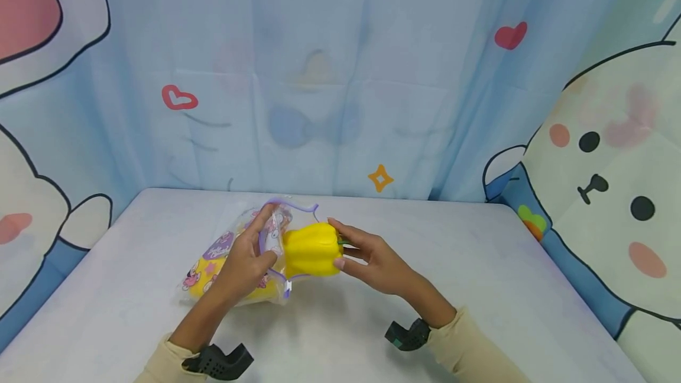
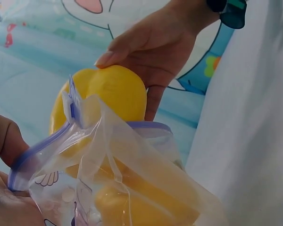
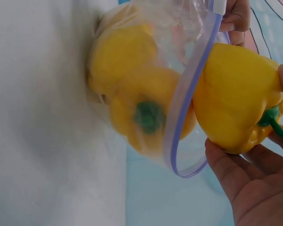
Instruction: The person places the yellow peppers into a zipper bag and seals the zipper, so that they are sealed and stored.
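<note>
My left hand (image 1: 246, 266) grips the zip edge of a clear printed plastic zip bag (image 1: 217, 247), its thumb on the near side of the opening. The bag's purple zip is parted. My right hand (image 1: 379, 262) holds a yellow bell pepper (image 1: 313, 250) by its stem end, with thumb and fingers around it. The pepper's blunt end lies at the bag's mouth, and its green stem (image 3: 272, 122) points toward the right palm. Inside the bag, another yellow bell pepper (image 3: 144, 89) with a green stem shows through the plastic beside a further yellow item (image 3: 122, 54).
The bag rests on a white table (image 1: 340, 336). Behind the table hangs a light blue curtain (image 1: 319, 34) with cartoon animals and hearts. Black wrist mounts (image 1: 219, 362) sit on both forearms, below beige sleeves.
</note>
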The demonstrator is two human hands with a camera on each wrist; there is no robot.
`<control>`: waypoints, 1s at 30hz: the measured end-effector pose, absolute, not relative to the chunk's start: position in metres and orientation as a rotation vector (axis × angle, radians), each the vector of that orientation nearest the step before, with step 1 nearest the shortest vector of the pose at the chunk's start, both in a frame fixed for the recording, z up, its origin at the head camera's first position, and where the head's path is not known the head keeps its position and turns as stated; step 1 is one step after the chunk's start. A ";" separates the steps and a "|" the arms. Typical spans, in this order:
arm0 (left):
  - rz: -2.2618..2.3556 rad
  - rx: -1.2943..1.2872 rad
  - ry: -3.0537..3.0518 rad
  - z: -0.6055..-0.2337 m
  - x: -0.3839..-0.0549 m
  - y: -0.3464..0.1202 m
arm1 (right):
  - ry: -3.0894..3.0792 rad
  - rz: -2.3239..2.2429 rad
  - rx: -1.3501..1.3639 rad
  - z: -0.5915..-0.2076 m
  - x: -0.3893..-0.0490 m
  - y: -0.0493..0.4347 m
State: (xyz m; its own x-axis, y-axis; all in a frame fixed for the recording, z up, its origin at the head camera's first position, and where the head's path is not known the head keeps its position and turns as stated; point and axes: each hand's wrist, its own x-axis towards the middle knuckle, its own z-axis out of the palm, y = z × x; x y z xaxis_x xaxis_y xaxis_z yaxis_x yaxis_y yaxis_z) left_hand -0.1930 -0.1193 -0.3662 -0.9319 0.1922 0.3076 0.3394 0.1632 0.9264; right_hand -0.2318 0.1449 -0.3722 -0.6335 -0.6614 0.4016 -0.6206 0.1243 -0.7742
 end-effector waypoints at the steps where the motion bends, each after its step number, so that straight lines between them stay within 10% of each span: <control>1: -1.862 -0.525 -2.311 -0.366 -0.193 -0.119 | 2.325 -1.563 -1.324 -0.372 -0.232 0.145; 30: -1.941 -0.578 -2.185 -0.360 -0.191 -0.124 | 2.335 -1.341 -1.337 -0.353 -0.240 0.116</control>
